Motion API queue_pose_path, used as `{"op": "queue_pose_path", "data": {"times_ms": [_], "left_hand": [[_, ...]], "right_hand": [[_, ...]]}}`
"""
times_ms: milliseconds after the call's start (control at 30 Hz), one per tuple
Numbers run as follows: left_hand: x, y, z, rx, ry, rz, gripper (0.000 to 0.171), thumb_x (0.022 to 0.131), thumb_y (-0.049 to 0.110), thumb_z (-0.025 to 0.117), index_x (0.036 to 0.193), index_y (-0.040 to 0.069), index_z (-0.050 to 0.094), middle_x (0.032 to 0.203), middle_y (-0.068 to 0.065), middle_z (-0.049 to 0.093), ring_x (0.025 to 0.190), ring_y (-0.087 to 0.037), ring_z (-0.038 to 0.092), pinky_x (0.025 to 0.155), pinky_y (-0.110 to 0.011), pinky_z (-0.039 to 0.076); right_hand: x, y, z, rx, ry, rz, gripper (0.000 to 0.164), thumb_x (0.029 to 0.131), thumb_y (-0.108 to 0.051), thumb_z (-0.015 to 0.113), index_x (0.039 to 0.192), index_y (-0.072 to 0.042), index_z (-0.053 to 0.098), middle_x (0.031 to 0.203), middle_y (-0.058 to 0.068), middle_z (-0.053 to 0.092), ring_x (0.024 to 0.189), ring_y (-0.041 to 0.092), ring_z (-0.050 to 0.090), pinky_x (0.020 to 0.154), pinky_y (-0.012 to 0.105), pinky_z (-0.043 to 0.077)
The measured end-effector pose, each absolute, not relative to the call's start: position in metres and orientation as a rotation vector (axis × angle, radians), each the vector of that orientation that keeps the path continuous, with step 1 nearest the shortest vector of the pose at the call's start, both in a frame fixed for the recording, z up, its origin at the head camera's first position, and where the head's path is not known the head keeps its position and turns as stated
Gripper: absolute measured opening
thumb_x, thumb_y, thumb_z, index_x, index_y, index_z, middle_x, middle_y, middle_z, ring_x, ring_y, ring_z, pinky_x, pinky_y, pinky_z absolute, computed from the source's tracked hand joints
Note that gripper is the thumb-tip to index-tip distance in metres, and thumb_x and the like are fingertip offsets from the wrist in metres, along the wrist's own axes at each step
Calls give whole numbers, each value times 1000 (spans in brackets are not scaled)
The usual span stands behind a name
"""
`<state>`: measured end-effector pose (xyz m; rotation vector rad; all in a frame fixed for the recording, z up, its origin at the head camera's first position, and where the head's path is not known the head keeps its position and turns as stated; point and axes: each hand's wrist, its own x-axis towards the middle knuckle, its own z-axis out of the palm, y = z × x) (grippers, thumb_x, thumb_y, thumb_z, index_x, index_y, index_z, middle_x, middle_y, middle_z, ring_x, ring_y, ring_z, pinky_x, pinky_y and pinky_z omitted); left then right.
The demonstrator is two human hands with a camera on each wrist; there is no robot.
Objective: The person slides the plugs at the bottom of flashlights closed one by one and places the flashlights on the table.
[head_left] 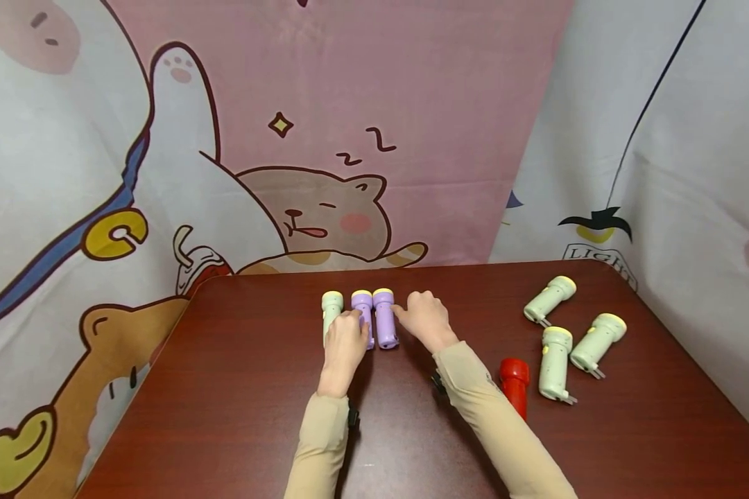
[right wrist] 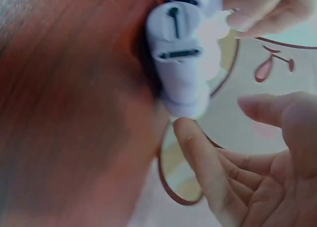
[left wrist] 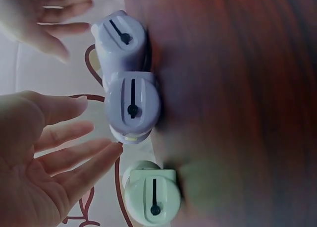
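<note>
Three small flashlights lie in a row at the back middle of the table: a pale green flashlight (head_left: 332, 305), a purple flashlight (head_left: 363, 301) in the centre and another purple flashlight (head_left: 385, 322) on the right. My left hand (head_left: 345, 345) hovers over the gap between the green and centre purple ones, partly hiding both. In the left wrist view its fingers (left wrist: 81, 162) reach toward the side of the centre purple flashlight, loosely extended and gripping nothing. Just right of the row is my right hand (head_left: 426, 320), thumb and fingers (right wrist: 198, 155) spread, fingertips near the right purple flashlight's head.
To the right lie three more pale green flashlights (head_left: 555, 364) with their plug prongs folded out. A red flashlight (head_left: 514, 381) is partly hidden behind my right sleeve (head_left: 499, 423). A printed cloth (head_left: 449, 138) hangs behind the brown table (head_left: 237, 416).
</note>
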<state>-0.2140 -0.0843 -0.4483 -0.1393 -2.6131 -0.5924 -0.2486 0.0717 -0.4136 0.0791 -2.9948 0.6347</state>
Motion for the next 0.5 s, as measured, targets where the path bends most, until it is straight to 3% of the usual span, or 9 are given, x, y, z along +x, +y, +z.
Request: {"op": "queue_pose_path", "data": {"times_ms": [333,500], "left_hand": [[-219,-80,-451,-125,-2638,-609,16,79,12,74,85,-2,68,76,-18,67,72,-38,67,56,-44,51],[-221,-79,-452,-139,-2639,-557,16,77,11,76,83,-2,68,71,-19,66,67,-37,66,54,-43,50]], "right_hand": [[-215,107,-385,40,-2948,599,37,86,-39,63,77,-3,65,80,22,67,71,41,65,53,47,48],[-200,129,-382,2,-2944,597,35,86,-37,63,85,-2,68,81,20,68,65,39,63,49,44,47]]}}
